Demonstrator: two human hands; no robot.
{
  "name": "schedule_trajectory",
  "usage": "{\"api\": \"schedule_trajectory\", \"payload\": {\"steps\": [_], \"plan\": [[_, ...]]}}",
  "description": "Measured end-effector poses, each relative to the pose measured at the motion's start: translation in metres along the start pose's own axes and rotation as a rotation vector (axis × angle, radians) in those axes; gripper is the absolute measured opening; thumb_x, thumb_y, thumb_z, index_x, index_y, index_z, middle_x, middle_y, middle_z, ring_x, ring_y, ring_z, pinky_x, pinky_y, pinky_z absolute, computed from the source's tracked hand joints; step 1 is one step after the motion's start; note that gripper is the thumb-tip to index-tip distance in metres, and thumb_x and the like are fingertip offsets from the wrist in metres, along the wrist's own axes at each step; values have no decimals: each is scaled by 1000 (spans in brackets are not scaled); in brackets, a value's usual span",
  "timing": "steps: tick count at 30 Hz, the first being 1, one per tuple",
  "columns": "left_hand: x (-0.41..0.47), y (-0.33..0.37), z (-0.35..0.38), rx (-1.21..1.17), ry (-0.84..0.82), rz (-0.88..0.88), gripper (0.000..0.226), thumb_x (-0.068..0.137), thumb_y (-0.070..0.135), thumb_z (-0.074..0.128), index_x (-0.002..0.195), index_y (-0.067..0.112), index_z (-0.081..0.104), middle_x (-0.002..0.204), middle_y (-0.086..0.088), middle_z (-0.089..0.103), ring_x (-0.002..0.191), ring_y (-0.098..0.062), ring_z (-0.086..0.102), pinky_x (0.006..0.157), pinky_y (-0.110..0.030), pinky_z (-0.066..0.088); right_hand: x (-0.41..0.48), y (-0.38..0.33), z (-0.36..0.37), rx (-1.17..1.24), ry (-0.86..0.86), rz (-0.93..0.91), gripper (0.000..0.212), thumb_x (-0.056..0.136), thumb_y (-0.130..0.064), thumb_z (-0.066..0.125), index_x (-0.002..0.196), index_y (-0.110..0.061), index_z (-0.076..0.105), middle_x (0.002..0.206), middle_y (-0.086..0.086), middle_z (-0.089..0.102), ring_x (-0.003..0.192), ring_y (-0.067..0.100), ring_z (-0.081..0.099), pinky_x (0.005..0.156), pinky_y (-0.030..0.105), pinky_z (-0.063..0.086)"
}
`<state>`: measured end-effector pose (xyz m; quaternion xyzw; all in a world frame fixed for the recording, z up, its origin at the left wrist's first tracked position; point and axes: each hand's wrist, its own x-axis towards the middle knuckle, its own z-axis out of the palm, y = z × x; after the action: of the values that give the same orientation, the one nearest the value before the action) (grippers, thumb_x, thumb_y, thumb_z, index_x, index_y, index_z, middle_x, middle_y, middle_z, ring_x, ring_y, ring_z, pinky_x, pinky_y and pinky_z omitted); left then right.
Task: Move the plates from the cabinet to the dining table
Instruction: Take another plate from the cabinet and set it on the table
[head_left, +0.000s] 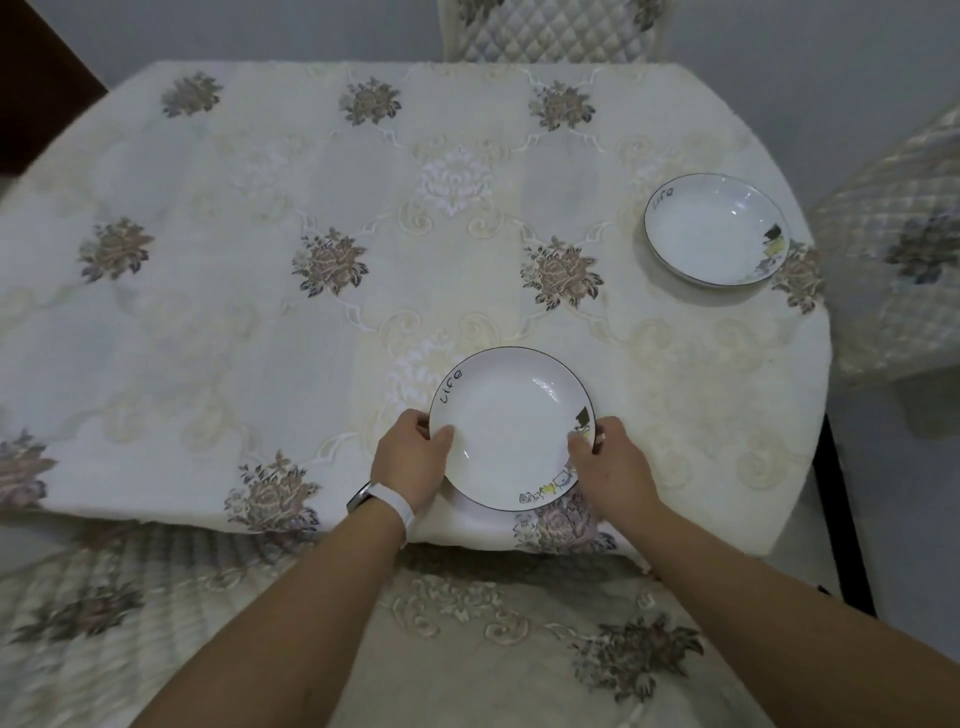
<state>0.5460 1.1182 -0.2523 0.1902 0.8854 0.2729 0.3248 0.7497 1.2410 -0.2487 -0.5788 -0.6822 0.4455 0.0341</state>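
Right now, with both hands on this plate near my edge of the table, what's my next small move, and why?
Probably lower the plate flat onto the tablecloth before letting go. The left hand and right hand grip its opposite rims, and a shadow under its near rim suggests it is not fully down. A second plate already lies at the far right.

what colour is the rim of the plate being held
A thin black line around the white plate, seen in the head view.

The near plate (511, 426) hides the fingertips of the left hand (410, 457) and right hand (613, 467) beneath its rim
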Motion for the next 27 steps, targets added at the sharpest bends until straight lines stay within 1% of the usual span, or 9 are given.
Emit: {"api": "schedule_trajectory", "payload": {"steps": [2,4,7,11,14,16,19,22,27], "plan": [[-5,2,-7,-48,23,-18,25,86,44,62,99,23,57,86,11,63,83,-11,61,76,-32,49,-1,-1,-8,-17,22,-17,27,97,-42,47,106,-17,46,80,1,63,71,23,62,63,34,47],[-14,6,-17,-89,50,-10,31,88,44,61,107,21,57,89,9,62,81,-7,58,73,-30,45,-1,-3,-17,-23,18,-43,30,98,-42,46,115,-17,45,81,1,62,69,21,62,60,33,46],[-32,7,-39,-113,83,47,32,92,40,59,116,19,56,99,6,61,83,-7,57,69,-28,41,-3,-6,-34,-44,23,-122,39,97,-39,49,126,-13,48,102,5,64,83,21,61,68,31,44],[-62,-2,-70,-3,183,197,33,93,35,58,123,21,56,122,6,56,104,-12,55,83,-30,44,-13,-21,-49,-180,-9,-382,42,98,-34,52,134,-13,52,130,7,57,116,25,52,97,35,39],[-84,-13,-92,145,246,314,39,93,33,59,128,18,56,133,2,54,119,-17,51,97,-33,42,-24,-45,-48,-357,-64,-620,43,98,-36,52,135,-14,54,134,4,57,118,23,52,95,29,34],[-97,-23,-106,289,278,367,47,90,42,52,130,17,58,138,-2,54,125,-20,50,102,-40,43,-32,-64,-40,-454,-109,-749,49,96,-45,45,133,-14,57,136,5,56,123,24,51,100,33,36],[-117,-37,-124,424,324,379,56,85,47,44,128,16,61,137,-7,57,123,-25,53,102,-43,44,-45,-91,-20,-521,-131,-878,58,91,-53,35,126,-15,62,136,8,58,124,28,52,100,42,41],[-142,-56,-145,495,406,340,48,85,42,53,124,15,64,131,-8,60,117,-27,56,98,-42,45,-68,-124,6,-555,-165,-991,58,90,-54,34,127,-18,61,136,5,58,125,27,51,102,43,40],[-186,-100,-184,541,474,210,49,87,44,46,126,19,61,138,-7,55,123,-26,52,101,-49,44,-110,-168,51,-633,-271,-1167,57,89,-54,35,126,-19,60,134,5,58,124,28,51,101,43,40]]}}
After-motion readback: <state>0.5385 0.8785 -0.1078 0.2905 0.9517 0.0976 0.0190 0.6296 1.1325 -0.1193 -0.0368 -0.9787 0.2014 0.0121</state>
